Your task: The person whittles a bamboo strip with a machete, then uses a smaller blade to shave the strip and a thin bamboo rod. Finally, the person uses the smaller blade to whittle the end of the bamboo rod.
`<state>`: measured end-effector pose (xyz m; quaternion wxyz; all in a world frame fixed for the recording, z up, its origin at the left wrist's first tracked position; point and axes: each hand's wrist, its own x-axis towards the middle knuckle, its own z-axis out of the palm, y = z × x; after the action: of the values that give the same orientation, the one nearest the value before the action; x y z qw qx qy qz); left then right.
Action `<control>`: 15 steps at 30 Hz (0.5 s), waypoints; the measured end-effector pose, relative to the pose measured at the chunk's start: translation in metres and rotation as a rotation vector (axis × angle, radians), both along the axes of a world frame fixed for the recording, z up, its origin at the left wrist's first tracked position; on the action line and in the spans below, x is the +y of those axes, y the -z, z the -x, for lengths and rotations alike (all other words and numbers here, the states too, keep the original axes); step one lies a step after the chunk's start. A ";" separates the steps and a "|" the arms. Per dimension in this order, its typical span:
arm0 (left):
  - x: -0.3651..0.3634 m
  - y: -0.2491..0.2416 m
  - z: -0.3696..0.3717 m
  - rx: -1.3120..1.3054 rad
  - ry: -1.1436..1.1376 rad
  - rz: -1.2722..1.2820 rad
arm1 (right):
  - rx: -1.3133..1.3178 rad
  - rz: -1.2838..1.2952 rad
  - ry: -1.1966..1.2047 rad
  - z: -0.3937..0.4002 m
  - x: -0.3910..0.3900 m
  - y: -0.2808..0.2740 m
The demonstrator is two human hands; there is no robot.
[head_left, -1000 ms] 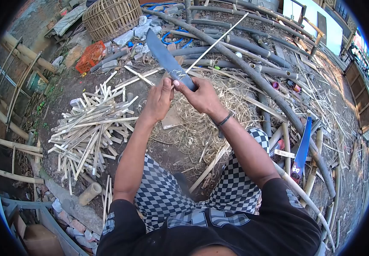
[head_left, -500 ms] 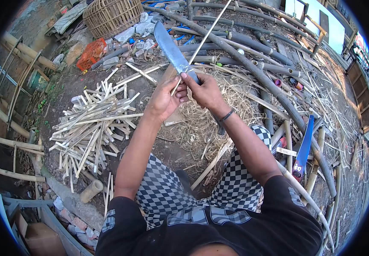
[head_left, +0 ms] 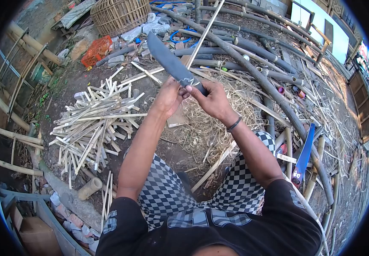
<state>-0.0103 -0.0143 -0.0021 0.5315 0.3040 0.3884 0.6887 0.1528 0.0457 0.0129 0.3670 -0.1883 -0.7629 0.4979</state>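
Observation:
A machete (head_left: 167, 57) with a broad dark blade points up and to the left in front of me. My right hand (head_left: 215, 101) is closed around it near the base of the blade, with the thumb along the metal. The blade crosses over a long, thin bamboo strip (head_left: 204, 35) that slants up to the right. My left hand (head_left: 167, 99) is closed on the strip's lower part, close beside my right hand. Its fingertips are partly hidden behind the blade. Curly bamboo shavings (head_left: 210, 123) lie on the ground below both hands.
To the left lies a heap of split bamboo sticks (head_left: 97, 123). A blue handsaw (head_left: 304, 151) rests at the right among bamboo poles (head_left: 274, 87). Farther off are an orange crate (head_left: 96, 51), a woven basket (head_left: 120, 16) and rubble (head_left: 150, 29).
The machete blade has tilted, so its face now looks darker and lies flatter across the strip. The strip shows wider above the blade. Both hands stay close together.

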 end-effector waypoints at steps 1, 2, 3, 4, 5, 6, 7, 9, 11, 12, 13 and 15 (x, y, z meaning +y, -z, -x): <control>0.003 0.001 0.007 0.045 -0.147 0.014 | -0.227 -0.085 0.049 -0.006 -0.010 -0.006; -0.002 0.004 0.017 0.029 -0.212 0.076 | -0.235 -0.097 0.043 -0.013 -0.021 -0.014; 0.013 0.052 0.069 -0.073 -0.015 -0.073 | -0.175 -0.185 -0.037 -0.017 -0.034 -0.025; 0.030 0.097 0.117 -0.157 0.185 -0.213 | -0.100 -0.262 -0.115 -0.018 -0.042 -0.030; 0.016 0.071 0.099 -0.152 -0.012 -0.046 | 0.036 -0.229 -0.096 -0.014 -0.039 -0.021; 0.002 0.017 0.060 0.077 -0.152 -0.055 | 0.052 -0.223 -0.095 -0.014 -0.033 -0.023; -0.003 0.016 0.066 -0.021 -0.021 -0.086 | 0.037 0.097 -0.040 -0.016 -0.022 -0.027; -0.014 0.010 0.063 -0.125 0.107 -0.120 | -0.005 0.414 0.057 -0.022 0.002 -0.028; -0.027 -0.011 0.039 0.056 0.067 -0.083 | -0.049 0.371 0.167 -0.024 0.024 -0.016; -0.029 -0.013 0.037 0.058 0.070 -0.086 | -0.046 0.368 0.169 -0.025 0.027 -0.014; -0.030 -0.014 0.036 0.050 0.109 -0.075 | -0.028 0.414 0.162 -0.027 0.030 -0.013; -0.029 -0.016 0.034 0.036 0.152 -0.050 | -0.019 0.432 0.168 -0.030 0.031 -0.013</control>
<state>-0.0438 -0.0431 0.0143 0.5676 0.3579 0.3563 0.6503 0.1825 0.0765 0.0257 0.3509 -0.3299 -0.6236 0.6157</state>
